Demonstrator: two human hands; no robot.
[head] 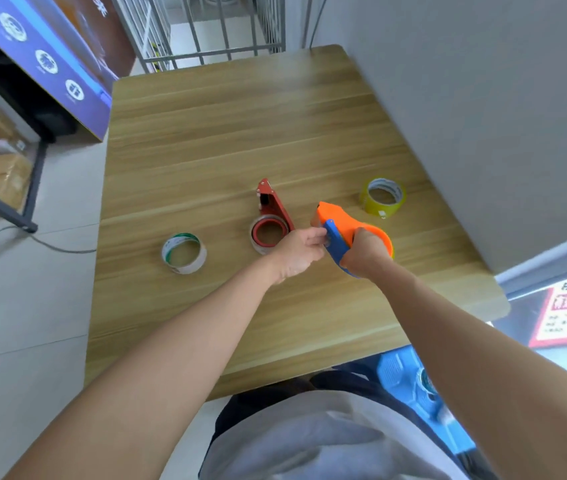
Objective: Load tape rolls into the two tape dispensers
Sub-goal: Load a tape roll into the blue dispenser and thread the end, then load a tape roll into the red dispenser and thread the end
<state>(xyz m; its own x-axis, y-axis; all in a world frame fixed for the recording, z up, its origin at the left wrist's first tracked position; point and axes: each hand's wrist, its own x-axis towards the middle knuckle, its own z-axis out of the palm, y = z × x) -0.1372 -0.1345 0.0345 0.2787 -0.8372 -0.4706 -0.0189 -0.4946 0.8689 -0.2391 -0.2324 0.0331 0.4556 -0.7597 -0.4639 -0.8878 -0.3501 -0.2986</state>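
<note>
An orange and blue tape dispenser (342,223) is held just above the wooden table (226,126). My right hand (365,252) grips its rear body. My left hand (301,252) pinches the blue part at its side. To the left, a red metal tape dispenser (271,206) lies flat with a tape roll (268,233) in it, partly hidden by my left hand. A clear tape roll with green print (183,252) lies further left. A yellow tape roll (382,196) lies to the right, near the wall.
A grey wall (483,98) borders the table's right edge. A metal railing (206,29) stands beyond the far edge. A blue box (50,64) and a black frame stand on the left over the tiled floor. A blue object (413,386) sits by my lap.
</note>
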